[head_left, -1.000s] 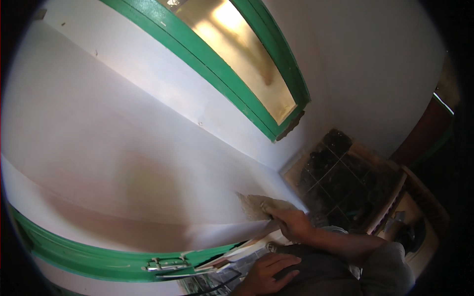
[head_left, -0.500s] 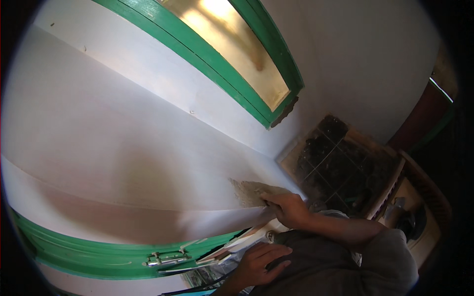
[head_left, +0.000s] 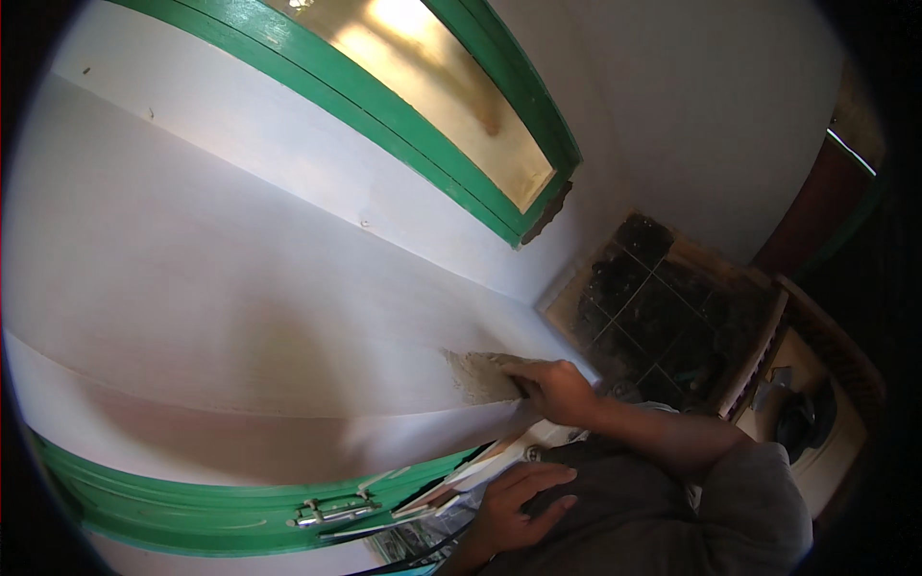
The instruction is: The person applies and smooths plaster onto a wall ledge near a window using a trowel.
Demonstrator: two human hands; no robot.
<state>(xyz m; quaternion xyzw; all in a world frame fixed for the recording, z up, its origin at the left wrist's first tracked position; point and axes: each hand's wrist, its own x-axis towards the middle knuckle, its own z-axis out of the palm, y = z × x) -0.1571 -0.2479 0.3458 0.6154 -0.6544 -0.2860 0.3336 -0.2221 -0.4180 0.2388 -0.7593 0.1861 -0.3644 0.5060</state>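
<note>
My right hand (head_left: 564, 394) is closed and pressed up to the white wall (head_left: 317, 278). A thin, flat scraper (head_left: 521, 385) with a dark edge shows at its fingertips; most of it is hidden by the fingers. Around that spot lies a rough grey-brown patch of filler (head_left: 471, 375), close to the wall's lower corner edge. Nearer to me, my left hand (head_left: 519, 504) hangs in front of my dark shirt, fingers extended and thumb apart, with nothing in it.
A green-framed window (head_left: 499, 182) is set in the wall above. A green door (head_left: 221, 504) with a metal bolt (head_left: 327, 514) runs along the lower left. Dark floor tiles (head_left: 653, 298) lie beyond my right hand. A wooden chair (head_left: 826, 461) at right bears a dark object.
The view has shifted slightly. My right hand stays at the filler patch with the scraper, barely moved along the wall. My left hand has lifted a little, its fingers still apart.
</note>
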